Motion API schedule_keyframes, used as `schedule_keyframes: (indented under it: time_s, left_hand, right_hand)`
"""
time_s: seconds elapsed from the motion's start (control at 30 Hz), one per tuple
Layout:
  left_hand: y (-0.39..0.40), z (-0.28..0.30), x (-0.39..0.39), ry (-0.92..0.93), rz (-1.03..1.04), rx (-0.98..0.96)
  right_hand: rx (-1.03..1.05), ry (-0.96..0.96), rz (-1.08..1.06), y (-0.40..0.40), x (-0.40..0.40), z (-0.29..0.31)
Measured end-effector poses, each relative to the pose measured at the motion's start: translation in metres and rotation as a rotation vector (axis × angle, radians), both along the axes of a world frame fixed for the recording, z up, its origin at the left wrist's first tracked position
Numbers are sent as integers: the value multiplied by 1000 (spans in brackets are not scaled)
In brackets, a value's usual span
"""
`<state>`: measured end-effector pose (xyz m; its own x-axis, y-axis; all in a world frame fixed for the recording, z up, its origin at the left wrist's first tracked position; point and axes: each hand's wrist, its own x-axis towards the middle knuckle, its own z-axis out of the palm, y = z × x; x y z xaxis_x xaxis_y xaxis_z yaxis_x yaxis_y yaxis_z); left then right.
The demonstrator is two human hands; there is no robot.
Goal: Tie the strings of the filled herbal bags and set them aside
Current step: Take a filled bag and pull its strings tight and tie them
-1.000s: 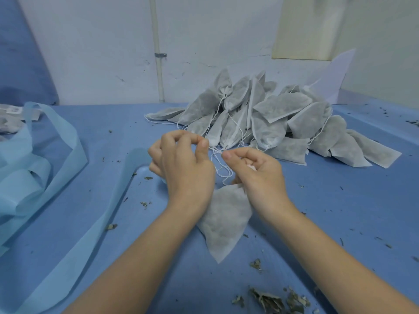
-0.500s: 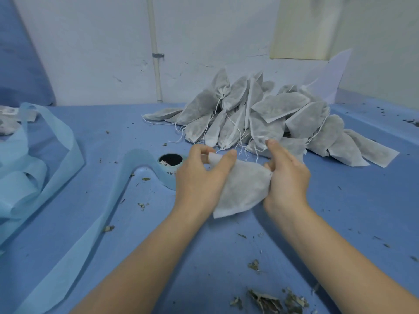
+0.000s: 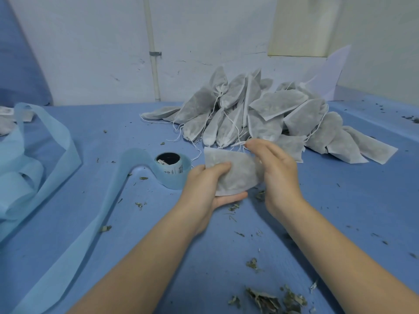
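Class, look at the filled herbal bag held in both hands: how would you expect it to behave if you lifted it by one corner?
The herbal bag probably sags: its thin fabric bends around the left hand. It looks light, since fingertips alone support it. Crumbs on the table suggest that an untied bag could spill.

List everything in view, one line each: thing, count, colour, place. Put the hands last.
held herbal bag: one, grey-white, between both hands at centre.
pile of bags: many, count unclear, grey-white with white strings, back of the table.
tape roll: one, light blue, left of the held bag.
loose ribbon: light blue, looped across the table's left side.
herb scraps: scattered, greenish-brown, mostly near front.
table: one, blue.
pipe: one, white, on the back wall.
left hand: grips the bag.
right hand: fingers straight, against the bag's right side.
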<state>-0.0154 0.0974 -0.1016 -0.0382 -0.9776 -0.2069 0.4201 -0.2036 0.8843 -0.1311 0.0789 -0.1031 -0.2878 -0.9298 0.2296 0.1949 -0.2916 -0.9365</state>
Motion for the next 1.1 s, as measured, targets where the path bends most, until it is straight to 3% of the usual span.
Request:
schedule_keyframes:
  time_s: [0.2,0.33,0.57,0.87,1.03,1.1]
  left_hand:
    - [0,1,4,91,-17,-36]
    - [2,0,5,-8,-51,-152]
    - [-1,-2,4,-114,69,-243]
    - [-1,5,10,-197,273,-330]
    - [-5,2,22,-353,577,-367]
    - [-10,5,35,-398,733,-350]
  right_hand:
    - [-112,307,137,4,-4,0]
    - [-168,447,112,4,-5,-2]
    - [-233,578,111,2,-10,-2]
    - [-243,293,191,-1,-5,-1]
    - [1,-144,345,-11,12,1]
    - [73,-89,325,-19,18,-1]
